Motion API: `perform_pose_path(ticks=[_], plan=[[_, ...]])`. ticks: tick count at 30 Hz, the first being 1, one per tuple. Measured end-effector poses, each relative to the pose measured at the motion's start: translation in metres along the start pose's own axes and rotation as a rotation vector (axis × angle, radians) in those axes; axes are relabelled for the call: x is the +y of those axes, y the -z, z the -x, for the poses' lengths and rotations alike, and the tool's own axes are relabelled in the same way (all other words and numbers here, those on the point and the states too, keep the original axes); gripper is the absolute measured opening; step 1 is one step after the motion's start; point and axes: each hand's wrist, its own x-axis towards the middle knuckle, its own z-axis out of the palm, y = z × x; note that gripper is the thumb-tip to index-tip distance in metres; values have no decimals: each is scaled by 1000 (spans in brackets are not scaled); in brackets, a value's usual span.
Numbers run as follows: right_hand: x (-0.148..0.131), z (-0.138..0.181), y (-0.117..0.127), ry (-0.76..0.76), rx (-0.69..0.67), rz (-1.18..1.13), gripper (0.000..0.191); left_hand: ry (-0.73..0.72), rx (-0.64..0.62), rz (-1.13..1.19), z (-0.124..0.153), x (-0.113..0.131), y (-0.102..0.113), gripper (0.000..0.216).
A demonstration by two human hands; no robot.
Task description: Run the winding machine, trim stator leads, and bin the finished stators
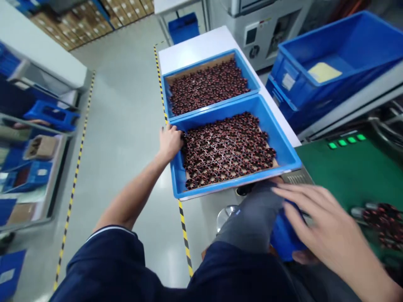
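Note:
A near blue tray (285, 149) holds tightly packed small dark parts (226, 147) with copper-coloured windings, like motor armatures. Over its left rim curls my left hand (170, 142), fingers bent and tips against the outermost dark parts; the rim under the palm is hidden. My right hand (321, 218) hovers palm down above my lap, just off the tray's near right corner. Its fingers are stretched and apart, with nothing in them. On the green work mat (352, 176) beside it lie several similar wound parts (382, 222), some showing metal shafts.
Behind stands a second blue tray (208, 61) of the same parts, on a white tabletop (195, 44). Large blue bins (315, 79) rise at the right, beside a grey machine (252, 35). Shelving (53, 176) lines the left, past striped floor tape (78, 167). A stool base (225, 216) is below.

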Motion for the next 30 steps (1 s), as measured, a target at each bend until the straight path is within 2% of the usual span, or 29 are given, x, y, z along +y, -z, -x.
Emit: perform_pose_path(ticks=[3,5,7,9,12,18,30], plan=[[-19,-124,-75,207,-206,-52,41,-2,33,86,0,0,-7,38],[-34,-200,-132,241,-376,62,46,-9,30,95,0,-5,-9,38],[-46,-256,-178,245,-473,172,48,-13,37,77,-1,-9,-11,38],[-53,-288,-208,257,-516,232,45,-15,48,59,-2,-11,-14,40],[-53,-305,-233,289,-533,239,42,-16,48,52,-3,-10,-17,41],[-45,-314,-259,323,-515,202,42,-8,15,16,-4,-9,-13,41],[-35,-314,-269,341,-455,123,43,27,-14,-91,0,-6,-17,37]])
